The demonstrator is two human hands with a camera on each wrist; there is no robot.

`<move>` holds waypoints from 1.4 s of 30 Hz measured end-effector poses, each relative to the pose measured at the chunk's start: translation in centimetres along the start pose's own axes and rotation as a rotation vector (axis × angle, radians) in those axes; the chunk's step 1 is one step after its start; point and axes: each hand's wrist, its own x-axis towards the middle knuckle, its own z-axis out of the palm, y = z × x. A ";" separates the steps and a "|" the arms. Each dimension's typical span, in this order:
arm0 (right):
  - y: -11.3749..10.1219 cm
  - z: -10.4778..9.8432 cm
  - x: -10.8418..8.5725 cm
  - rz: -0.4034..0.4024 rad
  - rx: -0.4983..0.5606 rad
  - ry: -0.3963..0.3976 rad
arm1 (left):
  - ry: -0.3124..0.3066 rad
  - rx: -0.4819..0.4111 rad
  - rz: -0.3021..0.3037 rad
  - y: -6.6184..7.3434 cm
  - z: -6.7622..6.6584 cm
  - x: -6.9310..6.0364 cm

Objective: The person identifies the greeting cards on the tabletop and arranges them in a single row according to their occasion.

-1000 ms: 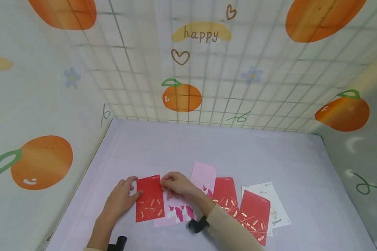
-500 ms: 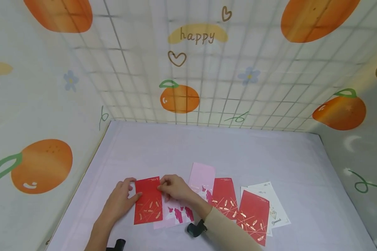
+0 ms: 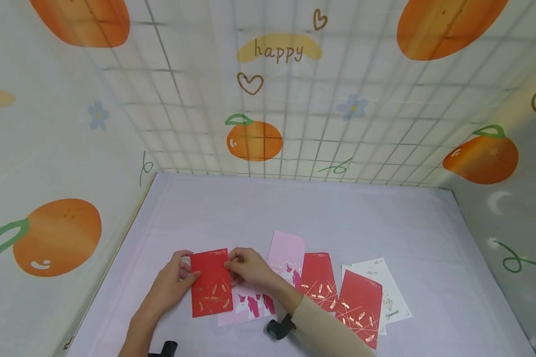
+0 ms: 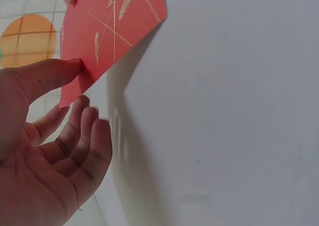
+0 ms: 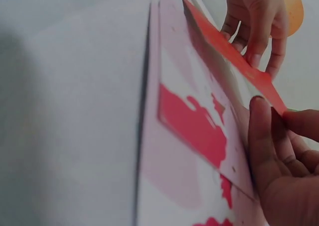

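Observation:
A red card with gold feather prints is held tilted up off the table in the head view. My left hand grips its left edge, thumb on the front and fingers behind; in the left wrist view the thumb presses the card near a corner. My right hand pinches the upper right edge between thumb and fingertips, as the right wrist view also shows. Pink cards with darker pink unicorn shapes lie just right of the red card, partly under my right hand and forearm.
Further right lie two more red cards, one beside the pink ones and one overlapping white cards. A pale cloth covers the table. Printed curtains with a grid stand behind it.
The red card has come up slightly and tilted, its left side rising. My left fingers have slid behind its edge. My right hand keeps its pinch, and the other cards stay put.

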 end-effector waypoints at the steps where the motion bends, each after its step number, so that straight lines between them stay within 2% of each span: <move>1: 0.0 0.0 0.0 -0.007 0.011 -0.006 | -0.002 -0.013 0.000 0.1 0.0 0.0; 8: 0.3 -0.2 0.2 -0.031 0.056 -0.025 | -0.016 -0.092 -0.019 0.5 -0.1 0.1; 15: 0.2 -0.9 -0.1 -0.041 0.081 -0.027 | -0.017 -0.134 0.003 0.7 0.1 0.3; 20: 0.0 -1.4 -0.3 -0.053 0.087 -0.005 | -0.022 -0.163 0.002 1.1 0.3 0.3; 28: -0.2 -2.4 -0.3 -0.073 0.077 0.048 | -0.052 -0.268 -0.024 2.0 0.4 0.1; 36: -0.4 -3.4 -0.2 -0.071 0.127 0.081 | -0.080 -0.359 -0.040 2.0 0.7 0.2; 42: -1.2 -4.0 -0.1 -0.087 0.075 0.119 | -0.094 -0.435 -0.023 1.9 0.8 0.1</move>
